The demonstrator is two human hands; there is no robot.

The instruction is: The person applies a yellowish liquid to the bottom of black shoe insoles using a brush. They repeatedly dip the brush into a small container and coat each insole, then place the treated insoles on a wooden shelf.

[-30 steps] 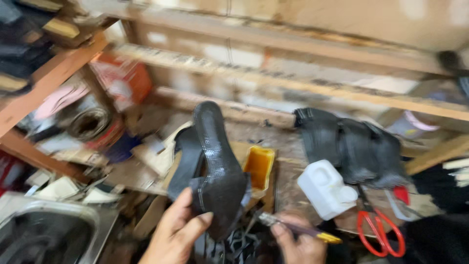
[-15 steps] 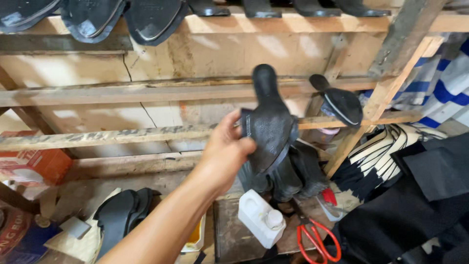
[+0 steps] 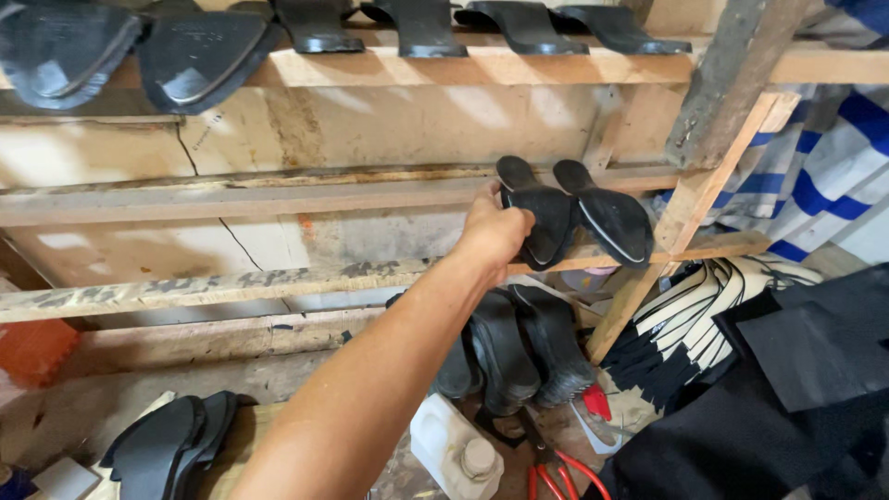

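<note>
My left hand (image 3: 491,231) reaches up from the lower left and grips a black shoe sole (image 3: 544,220). The sole leans upright between two horizontal wooden rails (image 3: 231,196) of a rack. Its heel end points up. A second black sole (image 3: 609,218) leans on the same rails just to its right, nearly touching it. My right hand is out of sight.
Several black soles (image 3: 199,56) line the top shelf. More soles (image 3: 505,350) lean below the hand, and a few (image 3: 167,446) lie at the lower left. A white plastic jug (image 3: 449,446) and red-handled scissors (image 3: 558,470) sit on the bench. A slanted wooden post (image 3: 687,204), stacked black-and-white sheets (image 3: 704,317) and black fabric (image 3: 787,389) fill the right.
The view swung up from the bench to the rack. My left hand carried the sole up and to the right, and now holds it against the rails beside the other sole. The right hand left view.
</note>
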